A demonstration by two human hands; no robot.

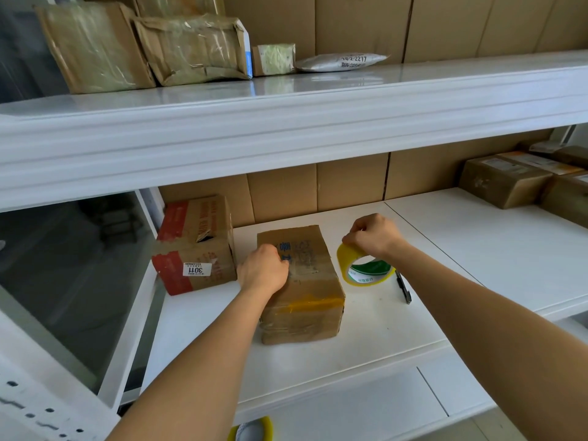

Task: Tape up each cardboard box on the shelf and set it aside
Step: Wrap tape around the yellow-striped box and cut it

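white shelf [318,354] – boxes [302,281], tape roll [366,265], cutter [403,286]

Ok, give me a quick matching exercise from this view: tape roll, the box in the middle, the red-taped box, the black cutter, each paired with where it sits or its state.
Things:
1. tape roll
2. middle box
3. red-taped box
4. black cutter

Places or states:
A. lying on the shelf, just right of the roll
B. gripped at its top by the right hand
C. far left, white label reading 3011
D. left hand resting on its top

Pairs: 1-B, 2-D, 3-C, 4-A
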